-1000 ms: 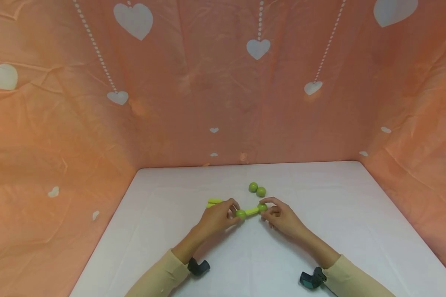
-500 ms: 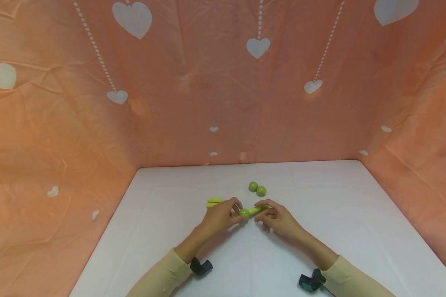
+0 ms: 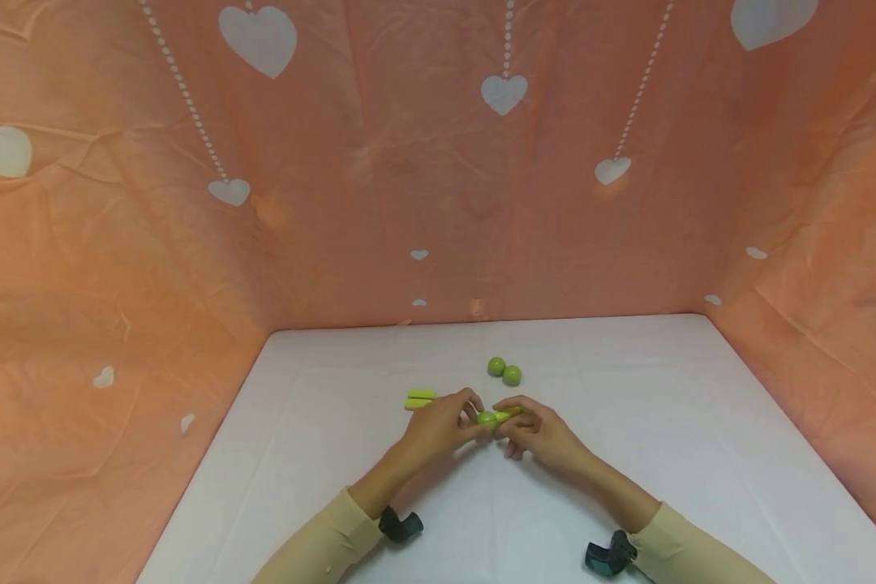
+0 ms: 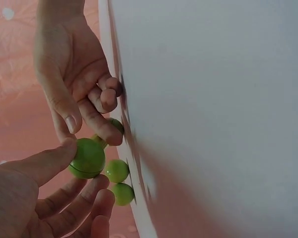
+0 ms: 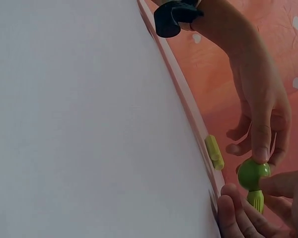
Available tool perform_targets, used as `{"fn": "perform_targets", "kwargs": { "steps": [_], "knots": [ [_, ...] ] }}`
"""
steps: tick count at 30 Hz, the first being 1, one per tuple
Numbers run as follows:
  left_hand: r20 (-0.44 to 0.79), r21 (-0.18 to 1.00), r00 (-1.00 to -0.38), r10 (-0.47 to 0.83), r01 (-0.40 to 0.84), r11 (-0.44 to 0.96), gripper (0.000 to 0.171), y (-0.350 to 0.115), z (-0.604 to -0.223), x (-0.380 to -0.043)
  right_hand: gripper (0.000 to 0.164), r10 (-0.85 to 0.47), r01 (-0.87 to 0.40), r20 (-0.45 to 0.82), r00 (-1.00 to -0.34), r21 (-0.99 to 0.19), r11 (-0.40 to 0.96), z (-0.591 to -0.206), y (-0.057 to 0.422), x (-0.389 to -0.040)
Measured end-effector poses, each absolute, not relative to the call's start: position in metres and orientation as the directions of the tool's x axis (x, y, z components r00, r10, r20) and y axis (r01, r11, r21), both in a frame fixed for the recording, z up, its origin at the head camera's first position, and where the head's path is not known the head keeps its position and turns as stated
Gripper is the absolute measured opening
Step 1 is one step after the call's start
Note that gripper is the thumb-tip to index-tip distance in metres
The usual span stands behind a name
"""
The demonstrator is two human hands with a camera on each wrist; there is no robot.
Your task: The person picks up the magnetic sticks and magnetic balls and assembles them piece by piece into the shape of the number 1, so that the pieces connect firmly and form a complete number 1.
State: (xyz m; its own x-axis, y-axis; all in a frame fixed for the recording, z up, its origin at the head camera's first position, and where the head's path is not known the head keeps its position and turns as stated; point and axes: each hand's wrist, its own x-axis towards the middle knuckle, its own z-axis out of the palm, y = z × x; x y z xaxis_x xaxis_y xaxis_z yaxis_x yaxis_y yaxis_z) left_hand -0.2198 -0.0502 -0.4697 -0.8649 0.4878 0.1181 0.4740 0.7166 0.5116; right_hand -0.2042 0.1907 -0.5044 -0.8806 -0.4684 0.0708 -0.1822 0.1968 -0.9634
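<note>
A yellow-green rod with a green ball on each end is between my two hands, just over the white table. My left hand pinches the near green ball between thumb and fingertips. The right hand holds the rod beside that ball, its fingers curled along the rod. In the left wrist view the far ball peeks out behind the right fingers. The ribbed end of the rod shows just under the pinched ball in the right wrist view.
Two loose green balls lie side by side behind the hands. Yellow-green sticks rest on the table just beyond the left hand. An orange cloth with white hearts hangs around the back and sides.
My right hand has slid left along the rod toward the near ball, covering the far ball. The left hand has shifted slightly right with the near ball.
</note>
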Motion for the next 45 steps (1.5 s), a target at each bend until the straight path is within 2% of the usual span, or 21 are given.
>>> {"fn": "perform_targets", "kwargs": {
  "steps": [14, 27, 45],
  "knots": [
    [0.135, 0.521, -0.861, 0.491, 0.483, 0.704, 0.027, -0.047, -0.466, -0.217, 0.042, -0.511, -0.159, 0.092, -0.855, -0.983, 0.089, -0.512, 0.189, -0.206],
    [0.121, 0.513, -0.86, 0.496, 0.482, 0.71, 0.021, -0.048, -0.466, -0.218, 0.041, -0.446, -0.047, 0.007, -0.895, -0.996, 0.079, -0.51, 0.185, -0.204],
    [0.118, 0.504, -0.89, 0.442, 0.437, 0.745, 0.015, -0.079, -0.466, -0.225, 0.039, -0.389, -0.043, 0.006, -0.921, -0.995, 0.086, -0.506, 0.188, -0.2]
  ]
}}
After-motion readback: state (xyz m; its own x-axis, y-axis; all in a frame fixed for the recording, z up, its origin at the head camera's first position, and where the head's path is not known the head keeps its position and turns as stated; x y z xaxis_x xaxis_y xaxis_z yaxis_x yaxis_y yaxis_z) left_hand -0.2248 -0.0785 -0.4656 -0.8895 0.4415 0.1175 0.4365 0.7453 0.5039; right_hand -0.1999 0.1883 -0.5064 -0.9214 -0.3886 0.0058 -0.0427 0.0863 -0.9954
